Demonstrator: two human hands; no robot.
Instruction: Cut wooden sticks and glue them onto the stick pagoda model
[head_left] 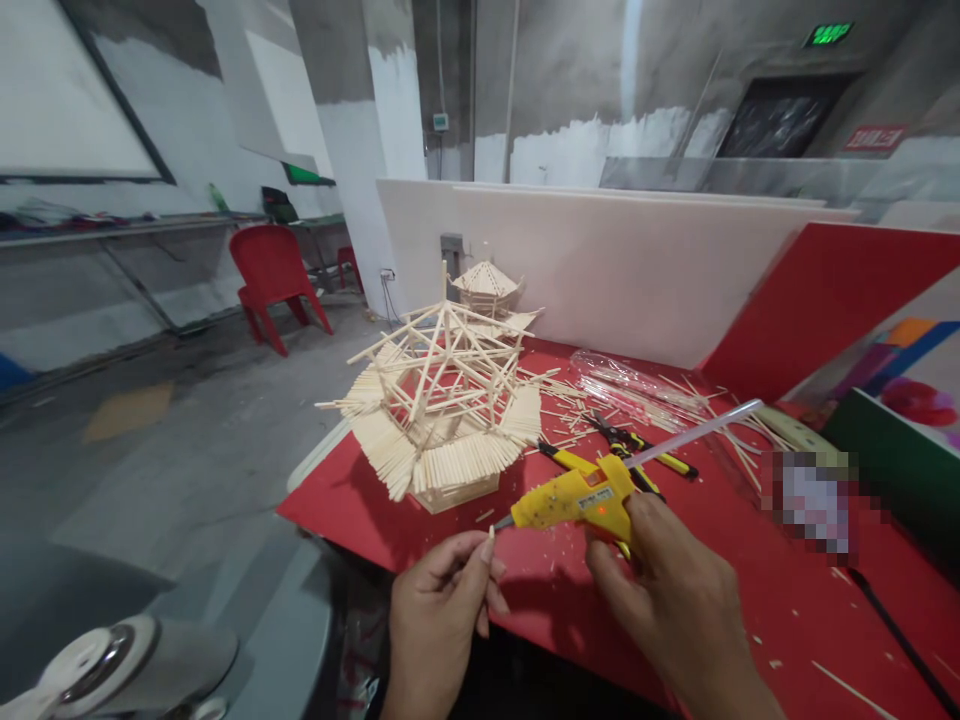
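My right hand point(675, 580) grips a yellow hot glue gun point(577, 497), a clear glue stick point(694, 432) jutting from its back end. The gun's nozzle points left and meets the tip of a small wooden stick point(491, 533). That stick is pinched between thumb and fingers of my left hand point(450, 590), and most of it is hidden. Just beyond my hands stands a pavilion model point(450, 400) built of thin wooden sticks, with an open-frame roof above a slatted lower eave. A second stick pavilion point(487, 285) is behind it, partly covered.
Pliers point(611, 430) and a yellow cutter point(562, 458) lie beyond the glue gun on the red tabletop point(555, 620). Loose sticks and a plastic bag of sticks point(637, 390) are farther back. White boards point(600, 260) rise behind. A flask point(142, 655) sits lower left.
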